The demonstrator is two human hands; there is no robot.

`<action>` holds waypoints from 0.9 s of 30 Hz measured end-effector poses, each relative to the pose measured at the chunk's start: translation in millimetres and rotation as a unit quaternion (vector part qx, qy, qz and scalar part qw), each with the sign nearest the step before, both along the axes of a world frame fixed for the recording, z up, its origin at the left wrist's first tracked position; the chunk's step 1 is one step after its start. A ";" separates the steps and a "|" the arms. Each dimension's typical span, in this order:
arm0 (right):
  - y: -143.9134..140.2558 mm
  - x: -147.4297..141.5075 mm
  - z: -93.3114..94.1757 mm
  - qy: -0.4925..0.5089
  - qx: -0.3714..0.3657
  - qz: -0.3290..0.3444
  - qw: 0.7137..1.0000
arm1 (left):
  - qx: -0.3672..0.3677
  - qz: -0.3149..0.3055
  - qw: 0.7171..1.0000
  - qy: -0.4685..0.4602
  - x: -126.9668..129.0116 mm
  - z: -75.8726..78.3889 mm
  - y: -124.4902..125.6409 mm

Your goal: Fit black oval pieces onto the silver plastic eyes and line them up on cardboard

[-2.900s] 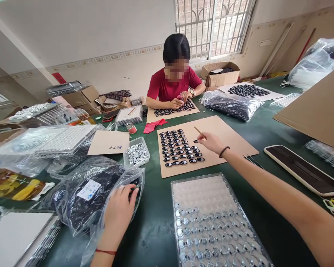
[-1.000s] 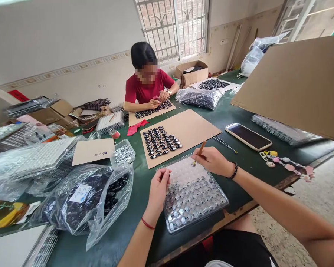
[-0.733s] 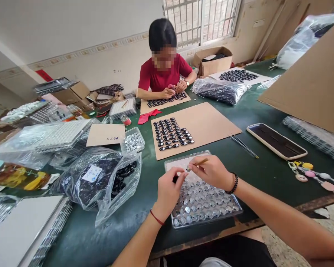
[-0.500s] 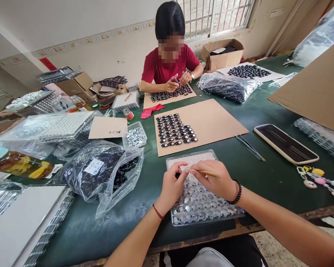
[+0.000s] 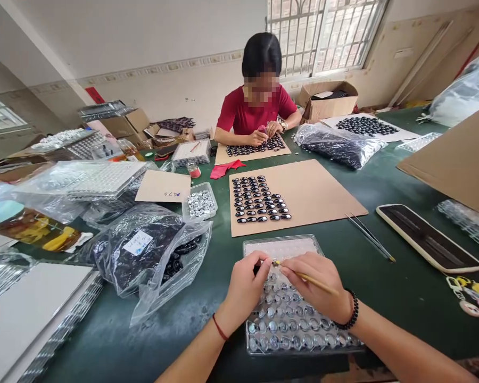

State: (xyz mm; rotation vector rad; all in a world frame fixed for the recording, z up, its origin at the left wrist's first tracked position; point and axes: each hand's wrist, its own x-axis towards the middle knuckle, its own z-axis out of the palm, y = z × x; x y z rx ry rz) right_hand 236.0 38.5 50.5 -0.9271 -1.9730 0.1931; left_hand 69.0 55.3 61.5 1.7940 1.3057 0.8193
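Note:
My left hand (image 5: 245, 282) is closed in a pinch above the clear plastic tray (image 5: 281, 247). What its fingertips hold is too small and too covered to name. My right hand (image 5: 321, 284) grips a thin wooden stick (image 5: 318, 284), its yellowish tip pointing at the left fingertips. Under both hands, rows of round, shiny clear-and-silver pieces (image 5: 299, 325) fill the near part of the tray. Just beyond it, a brown cardboard sheet (image 5: 319, 197) carries rows of glossy black oval pieces (image 5: 259, 199).
Left are an open plastic bag of black pieces (image 5: 143, 250), a tub of small silvery parts (image 5: 200, 203) and a drink bottle (image 5: 32, 226). Tweezers (image 5: 370, 238) and a brown-lined case (image 5: 427, 236) lie right. Across the table a person (image 5: 259, 111) handles black pieces.
The view has tilted up and shifted left, so things appear lower and most sit farther right. My hands stay together over the tray; the stick's tip now shows beside the left fingertips.

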 end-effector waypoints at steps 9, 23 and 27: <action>-0.9 14.0 -3.6 0.152 -0.062 -0.141 0.976 | -0.210 0.068 0.946 -0.239 3.1 -2.8 -2.6; 6.3 5.6 7.4 0.477 -0.350 0.007 0.806 | -0.146 0.023 0.977 -0.157 9.6 -0.7 -7.9; 8.9 5.6 7.6 0.493 -0.374 0.012 0.785 | -0.093 0.029 0.990 -0.098 13.2 2.3 -7.7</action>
